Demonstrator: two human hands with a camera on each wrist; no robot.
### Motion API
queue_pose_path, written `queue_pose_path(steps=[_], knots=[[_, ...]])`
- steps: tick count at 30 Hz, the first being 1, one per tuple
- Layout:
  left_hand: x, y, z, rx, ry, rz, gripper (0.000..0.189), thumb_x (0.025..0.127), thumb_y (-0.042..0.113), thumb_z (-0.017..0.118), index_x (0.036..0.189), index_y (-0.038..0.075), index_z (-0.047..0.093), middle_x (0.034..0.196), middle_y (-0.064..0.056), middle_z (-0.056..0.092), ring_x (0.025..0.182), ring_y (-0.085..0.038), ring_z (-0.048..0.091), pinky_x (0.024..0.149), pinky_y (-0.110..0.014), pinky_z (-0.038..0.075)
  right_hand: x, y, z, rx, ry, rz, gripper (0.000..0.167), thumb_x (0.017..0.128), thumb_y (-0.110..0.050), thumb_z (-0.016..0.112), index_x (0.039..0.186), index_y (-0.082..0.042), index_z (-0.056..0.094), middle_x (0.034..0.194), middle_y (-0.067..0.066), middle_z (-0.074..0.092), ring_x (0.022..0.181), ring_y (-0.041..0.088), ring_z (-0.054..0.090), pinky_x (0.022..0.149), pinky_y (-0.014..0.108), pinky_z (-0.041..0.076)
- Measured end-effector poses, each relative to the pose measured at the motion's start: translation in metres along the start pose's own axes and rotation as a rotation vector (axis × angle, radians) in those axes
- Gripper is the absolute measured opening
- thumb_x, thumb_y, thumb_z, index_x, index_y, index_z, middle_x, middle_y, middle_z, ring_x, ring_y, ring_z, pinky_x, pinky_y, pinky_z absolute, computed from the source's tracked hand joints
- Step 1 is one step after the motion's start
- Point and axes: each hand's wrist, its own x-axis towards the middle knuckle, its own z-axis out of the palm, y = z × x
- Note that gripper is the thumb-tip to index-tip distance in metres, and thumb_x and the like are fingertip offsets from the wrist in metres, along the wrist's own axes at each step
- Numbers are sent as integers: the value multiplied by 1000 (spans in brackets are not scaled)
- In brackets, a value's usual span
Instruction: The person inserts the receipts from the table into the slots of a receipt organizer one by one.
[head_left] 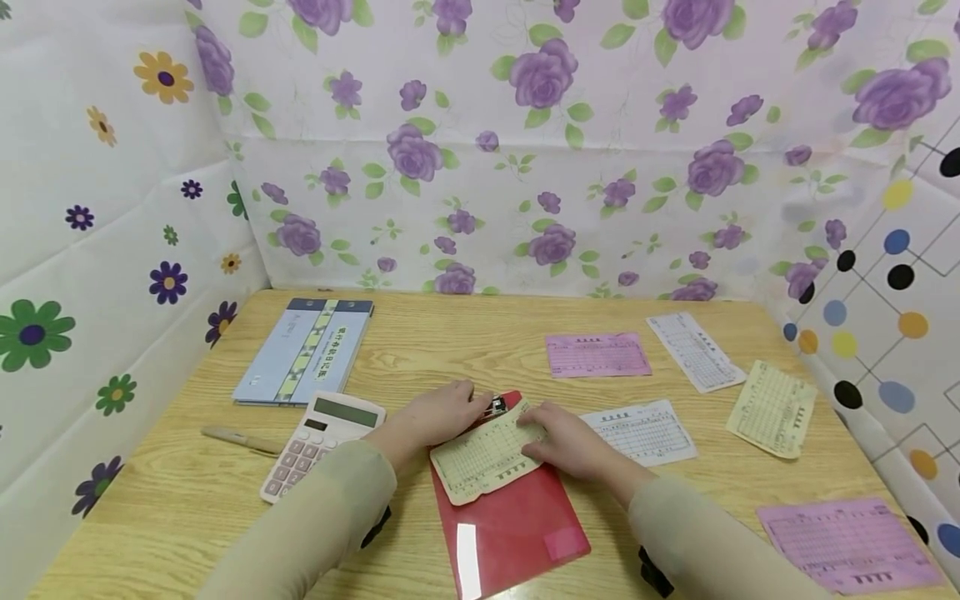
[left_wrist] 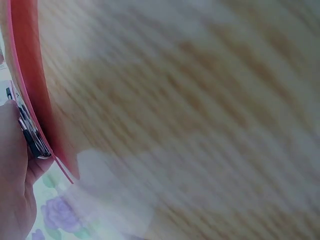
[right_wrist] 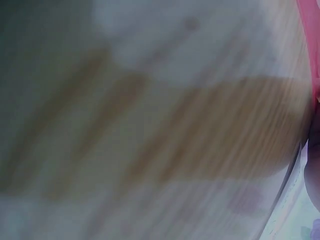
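A red clipboard (head_left: pixel 517 521) lies on the table in front of me, its metal clip (head_left: pixel 497 407) at the far end. My left hand (head_left: pixel 441 414) grips that clip; the left wrist view shows the thumb over the clip (left_wrist: pixel 34 137) at the board's edge. A yellow printed slip (head_left: pixel 480 460) slants across the upper part of the clipboard, its top corner close to the clip. My right hand (head_left: pixel 572 440) pinches the slip's right end. Only a sliver of the right hand (right_wrist: pixel 313 170) shows in the right wrist view, beside the board's pink edge.
To the left are a calculator (head_left: pixel 303 458), a pen (head_left: pixel 238 439) and a blue account book (head_left: pixel 281 342). Rightward lie white slips (head_left: pixel 645 433) (head_left: pixel 693 350), pink slips (head_left: pixel 597 357) (head_left: pixel 851 542) and another yellow slip (head_left: pixel 772 408). A flowered cloth (head_left: pixel 480 208) hangs behind the table.
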Motion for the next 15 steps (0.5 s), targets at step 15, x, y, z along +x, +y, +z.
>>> queue_pose_path(steps=[15], knots=[[-4,0,-1,170,33,138,45,104,32,28,145,16,35,122,-13,49,111,-24,51,90,-40,45,9,-8,1,-74,6,11,43,86,-26,69,124,-7,59,110,7,56,99,21,55,90,39,44]])
